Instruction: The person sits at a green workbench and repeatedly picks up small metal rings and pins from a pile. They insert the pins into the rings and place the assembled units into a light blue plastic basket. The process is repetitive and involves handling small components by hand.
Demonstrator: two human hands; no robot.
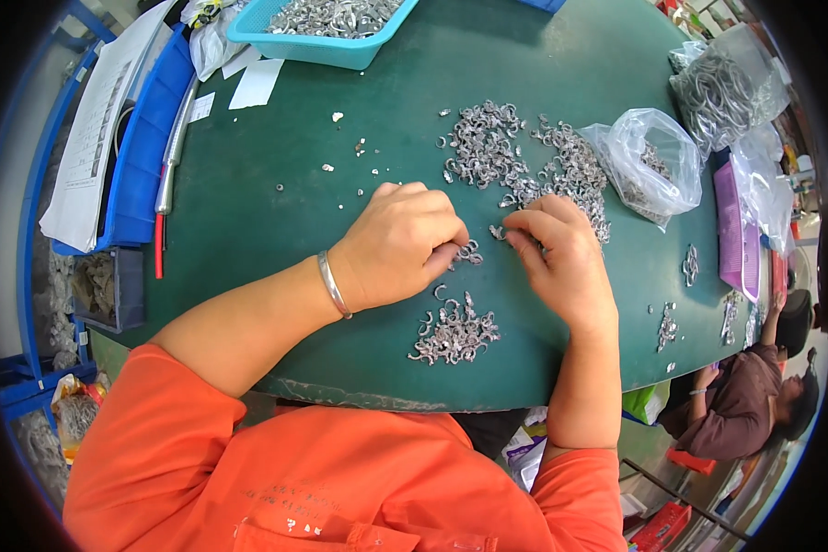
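Note:
Small grey C-shaped metal pieces lie in two large piles, a left pile [484,145] and a right pile [575,170], beyond my hands. My left hand [397,244], with a silver bracelet at the wrist, is closed with its fingers curled. A few curved metal pieces [469,252] show at its fingertips; the palm is hidden. My right hand [561,258] pinches a small curved metal piece [498,233] between thumb and forefinger, beside the right pile's near edge. Closer to me, between my forearms, sits a smaller heap of pieces [455,331].
A turquoise basket [363,52] of metal parts stands at the far side of the green table [267,239]. Clear plastic bags [649,152] and a purple basket [741,235] are at right. Blue trays [147,156] line the left. A co-worker [741,400] sits at the right edge.

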